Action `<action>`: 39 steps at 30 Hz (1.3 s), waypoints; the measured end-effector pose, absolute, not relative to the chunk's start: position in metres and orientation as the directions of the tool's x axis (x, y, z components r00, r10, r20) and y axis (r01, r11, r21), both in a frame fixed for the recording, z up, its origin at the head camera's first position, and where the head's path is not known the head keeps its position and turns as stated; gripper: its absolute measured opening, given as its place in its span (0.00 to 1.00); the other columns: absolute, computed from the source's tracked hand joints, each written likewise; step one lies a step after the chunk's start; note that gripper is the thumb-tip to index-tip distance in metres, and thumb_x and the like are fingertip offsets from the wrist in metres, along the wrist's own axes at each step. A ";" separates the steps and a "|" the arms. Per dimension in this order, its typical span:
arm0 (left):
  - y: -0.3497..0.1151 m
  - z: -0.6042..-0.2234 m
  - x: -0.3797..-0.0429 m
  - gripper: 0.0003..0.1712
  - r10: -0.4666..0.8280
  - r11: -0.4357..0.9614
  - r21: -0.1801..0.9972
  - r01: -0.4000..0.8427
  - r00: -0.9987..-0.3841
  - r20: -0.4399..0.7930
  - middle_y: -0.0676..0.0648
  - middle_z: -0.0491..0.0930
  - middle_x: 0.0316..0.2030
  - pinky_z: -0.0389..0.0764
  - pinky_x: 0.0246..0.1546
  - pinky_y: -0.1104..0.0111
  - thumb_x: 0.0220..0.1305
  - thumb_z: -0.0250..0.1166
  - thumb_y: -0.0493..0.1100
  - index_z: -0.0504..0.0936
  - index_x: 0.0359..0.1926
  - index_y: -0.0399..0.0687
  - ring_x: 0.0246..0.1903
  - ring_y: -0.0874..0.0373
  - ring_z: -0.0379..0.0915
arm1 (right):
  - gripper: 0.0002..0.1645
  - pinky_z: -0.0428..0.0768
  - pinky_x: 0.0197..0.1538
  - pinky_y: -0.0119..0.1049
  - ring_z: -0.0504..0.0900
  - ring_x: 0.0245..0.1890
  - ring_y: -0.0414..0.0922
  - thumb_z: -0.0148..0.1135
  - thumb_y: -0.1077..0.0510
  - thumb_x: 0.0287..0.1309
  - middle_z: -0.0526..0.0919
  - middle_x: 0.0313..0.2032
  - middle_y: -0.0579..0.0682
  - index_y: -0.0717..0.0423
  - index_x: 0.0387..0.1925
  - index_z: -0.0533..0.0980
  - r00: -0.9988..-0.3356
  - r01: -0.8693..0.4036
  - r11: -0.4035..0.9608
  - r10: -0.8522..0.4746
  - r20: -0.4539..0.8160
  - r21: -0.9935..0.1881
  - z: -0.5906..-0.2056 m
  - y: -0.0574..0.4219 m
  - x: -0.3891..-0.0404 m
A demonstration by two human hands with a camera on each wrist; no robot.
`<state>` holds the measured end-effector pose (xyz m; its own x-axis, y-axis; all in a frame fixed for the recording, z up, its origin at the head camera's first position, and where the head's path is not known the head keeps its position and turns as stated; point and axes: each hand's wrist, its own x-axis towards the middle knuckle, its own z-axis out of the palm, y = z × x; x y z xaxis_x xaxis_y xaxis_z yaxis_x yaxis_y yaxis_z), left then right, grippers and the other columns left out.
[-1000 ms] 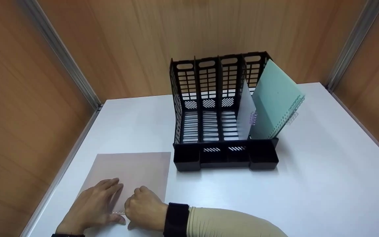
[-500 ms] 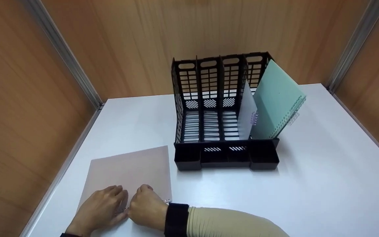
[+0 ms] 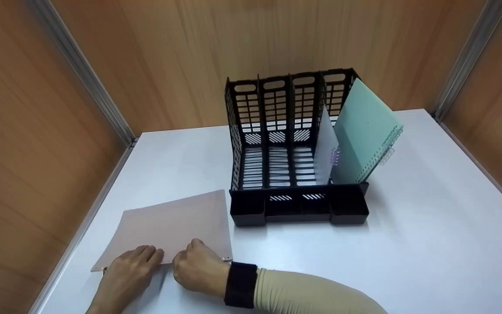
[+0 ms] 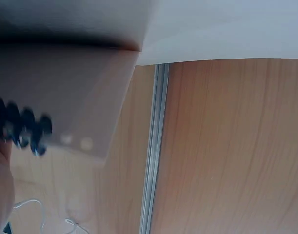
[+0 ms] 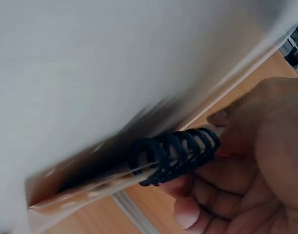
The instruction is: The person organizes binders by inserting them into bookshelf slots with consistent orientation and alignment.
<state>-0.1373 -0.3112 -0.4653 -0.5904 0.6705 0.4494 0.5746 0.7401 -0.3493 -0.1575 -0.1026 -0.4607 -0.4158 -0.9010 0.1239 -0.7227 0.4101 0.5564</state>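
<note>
A spiral notebook with a pale pinkish-beige cover lies on the left part of the table, its bound near edge raised. My left hand grips that edge left of its middle. On the same edge, right of the middle, my right hand pinches the notebook, fingers curled. Dark binding rings show between the right hand's thumb and fingers in the right wrist view. More of the rings appear at the left side of the left wrist view, beside a sliver of the left hand. The left fingertips are mostly hidden.
A black file organizer with upright dividers stands behind and right of the notebook. Its rightmost part holds a mint-green spiral notebook leaning outward and a smaller pale lilac notebook. Wood-grain panels enclose the white table.
The notebook's near edge has risen and come into view between the hands, and the notebook has turned slightly. Both hands now grip that edge; the organizer has stayed in place.
</note>
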 end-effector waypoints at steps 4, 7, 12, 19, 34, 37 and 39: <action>-0.307 -0.454 -0.137 0.39 0.680 0.734 -0.422 0.532 -0.563 0.470 0.38 0.85 0.31 0.86 0.29 0.53 0.84 0.23 0.38 0.83 0.36 0.35 0.30 0.42 0.84 | 0.15 0.68 0.26 0.31 0.74 0.21 0.36 0.50 0.51 0.73 0.82 0.27 0.39 0.50 0.44 0.83 -0.414 -0.733 0.448 -0.891 0.187 0.512 -0.455 -0.096 -0.163; -0.301 -0.442 -0.138 0.35 0.688 0.726 -0.460 0.511 -0.553 0.471 0.37 0.83 0.29 0.85 0.30 0.53 0.83 0.24 0.36 0.81 0.36 0.34 0.29 0.42 0.82 | 0.16 0.69 0.25 0.32 0.73 0.19 0.37 0.51 0.50 0.71 0.81 0.25 0.39 0.50 0.42 0.83 -0.426 -0.737 0.487 -0.873 0.237 0.468 -0.450 -0.093 -0.166; -0.284 -0.419 -0.141 0.30 0.706 0.706 -0.525 0.475 -0.531 0.469 0.35 0.79 0.26 0.83 0.31 0.53 0.82 0.29 0.35 0.77 0.33 0.31 0.27 0.41 0.80 | 0.17 0.59 0.19 0.33 0.64 0.13 0.36 0.53 0.51 0.69 0.69 0.15 0.37 0.44 0.22 0.75 -0.434 -0.714 0.548 -0.835 0.339 0.435 -0.440 -0.088 -0.170; -0.260 -0.384 -0.145 0.24 0.750 0.656 -0.614 0.439 -0.469 0.465 0.31 0.79 0.27 0.81 0.40 0.52 0.77 0.35 0.29 0.77 0.33 0.26 0.30 0.39 0.77 | 0.25 0.54 0.16 0.31 0.62 0.11 0.34 0.56 0.46 0.73 0.68 0.13 0.37 0.43 0.16 0.72 -0.440 -0.672 0.648 -0.738 0.511 0.358 -0.424 -0.078 -0.175; -0.201 -0.332 -0.154 0.17 0.856 0.506 -0.796 0.333 -0.309 0.415 0.30 0.83 0.36 0.71 0.66 0.54 0.71 0.42 0.21 0.79 0.39 0.21 0.46 0.38 0.81 | 0.22 0.68 0.12 0.30 0.67 0.10 0.33 0.71 0.58 0.56 0.70 0.09 0.41 0.48 0.14 0.69 -0.490 -0.659 0.752 -0.425 0.761 -0.004 -0.398 -0.048 -0.182; -0.192 -0.325 -0.155 0.15 0.872 0.480 -0.820 0.312 -0.271 0.408 0.31 0.83 0.36 0.67 0.70 0.54 0.69 0.45 0.21 0.79 0.39 0.23 0.50 0.38 0.80 | 0.20 0.67 0.12 0.29 0.64 0.10 0.32 0.71 0.62 0.55 0.70 0.09 0.42 0.50 0.15 0.70 -0.475 -0.680 0.731 -0.386 0.791 -0.052 -0.395 -0.038 -0.183; -0.185 -0.322 -0.157 0.13 0.880 0.467 -0.837 0.287 -0.244 0.408 0.33 0.82 0.36 0.66 0.70 0.56 0.67 0.47 0.21 0.79 0.38 0.25 0.54 0.39 0.79 | 0.19 0.64 0.13 0.28 0.61 0.11 0.31 0.70 0.64 0.54 0.69 0.09 0.42 0.51 0.16 0.70 -0.458 -0.702 0.707 -0.361 0.812 -0.081 -0.393 -0.032 -0.184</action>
